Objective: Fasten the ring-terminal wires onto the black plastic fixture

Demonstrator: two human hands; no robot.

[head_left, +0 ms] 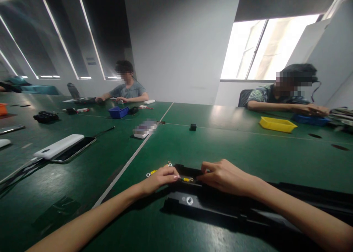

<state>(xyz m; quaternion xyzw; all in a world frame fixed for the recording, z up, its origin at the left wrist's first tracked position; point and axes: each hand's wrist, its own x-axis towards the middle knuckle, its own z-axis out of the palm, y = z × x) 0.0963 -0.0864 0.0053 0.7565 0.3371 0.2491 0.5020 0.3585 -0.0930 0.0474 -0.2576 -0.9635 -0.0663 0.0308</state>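
Note:
My left hand (161, 177) is closed, thumb and fingers pinching a short yellow-green wire with a ring terminal (186, 179). The ring end points right, inside a long black channel-shaped housing (204, 203). More yellow-sleeved ring terminals (151, 173) lie on the green table just behind this hand. My right hand (222, 175) bends over the housing to the right of the ring, fingertips pressed together; whatever lies between them is hidden. A round light mark shows on the housing's near face.
The housing stretches to the right edge under my right forearm. A small black block (193, 127), a yellow tray (277, 124) and a blue bin (118, 112) stand farther back. A white power bank (59, 146) and a phone (75, 149) lie left. Two people sit across the table.

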